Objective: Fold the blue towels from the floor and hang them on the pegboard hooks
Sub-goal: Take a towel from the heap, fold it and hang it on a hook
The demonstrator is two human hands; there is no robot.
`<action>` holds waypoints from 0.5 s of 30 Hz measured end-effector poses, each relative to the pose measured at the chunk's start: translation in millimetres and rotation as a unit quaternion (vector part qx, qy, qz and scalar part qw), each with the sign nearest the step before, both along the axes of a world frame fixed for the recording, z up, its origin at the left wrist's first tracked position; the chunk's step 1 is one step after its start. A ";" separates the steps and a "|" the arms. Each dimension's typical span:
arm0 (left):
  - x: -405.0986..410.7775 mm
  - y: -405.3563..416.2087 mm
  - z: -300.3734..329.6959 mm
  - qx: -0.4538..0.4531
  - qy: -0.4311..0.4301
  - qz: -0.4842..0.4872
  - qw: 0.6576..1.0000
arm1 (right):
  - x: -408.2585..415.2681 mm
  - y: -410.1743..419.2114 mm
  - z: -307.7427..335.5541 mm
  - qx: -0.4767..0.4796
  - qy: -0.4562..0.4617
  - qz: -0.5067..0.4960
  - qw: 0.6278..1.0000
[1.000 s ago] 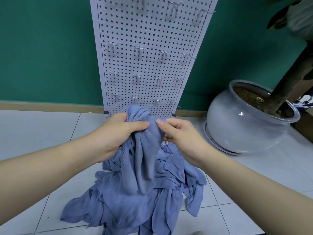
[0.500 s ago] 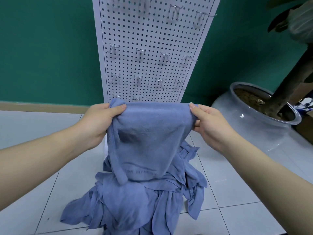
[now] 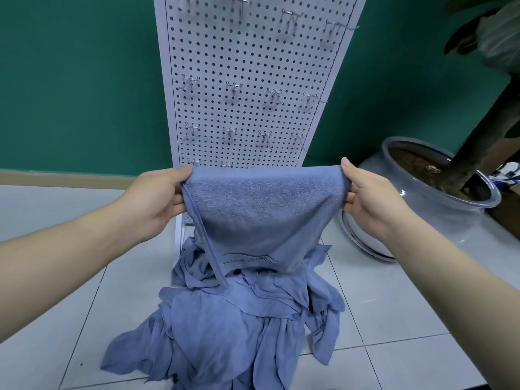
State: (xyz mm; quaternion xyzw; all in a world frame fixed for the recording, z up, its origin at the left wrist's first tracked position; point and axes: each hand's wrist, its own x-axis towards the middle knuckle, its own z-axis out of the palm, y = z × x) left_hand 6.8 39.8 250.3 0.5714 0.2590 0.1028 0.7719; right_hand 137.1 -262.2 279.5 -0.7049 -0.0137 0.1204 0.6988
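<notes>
Head view: everything below is placed relative to the pegboard (image 3: 253,80).
Pegboard: a white perforated panel is seen standing upright against the green wall (image 3: 70,80), with rows of metal hooks (image 3: 234,87) fixed across it (none of the visible hooks carries a towel).
Held towel: a blue towel (image 3: 261,212) is stretched out in front of the pegboard's lower part, its top edge drawn level and its body hanging down towards the pile; faint lettering is seen near its lower edge, too blurred to be read.
Left hand: the left hand (image 3: 156,197) is held at the towel's left top corner, in front of the pegboard's lower left edge; the corner is pinched between thumb and curled fingers.
Right hand: the right hand (image 3: 368,195) is held at the towel's right top corner, just right of the pegboard's foot; the corner is pinched under the thumb, with the fingers curled behind the cloth.
Towel pile: a crumpled heap of blue towels (image 3: 239,327) is spread on the tiled floor (image 3: 56,277) directly in front of the pegboard's base.
Planter: a round grey pot (image 3: 439,204) with soil and a trunk is seen on the floor to the right of the pegboard.
</notes>
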 end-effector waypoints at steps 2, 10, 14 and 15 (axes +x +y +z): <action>-0.6 -2.9 1.5 0.002 -0.009 -0.022 1.000 | 2.0 -2.0 1.0 0.012 0.015 0.019 1.000; -1.0 -4.1 1.8 0.117 -0.011 -0.030 0.993 | 6.5 -7.8 -6.5 -0.139 -0.118 0.053 0.982; -0.9 -3.8 -1.0 0.096 0.026 -0.005 0.995 | 6.0 -6.7 -6.9 -0.168 -0.115 0.052 0.978; -1.2 -4.4 -1.8 0.096 0.033 -0.007 0.995 | 5.3 -5.8 -5.9 -0.176 -0.111 0.050 0.977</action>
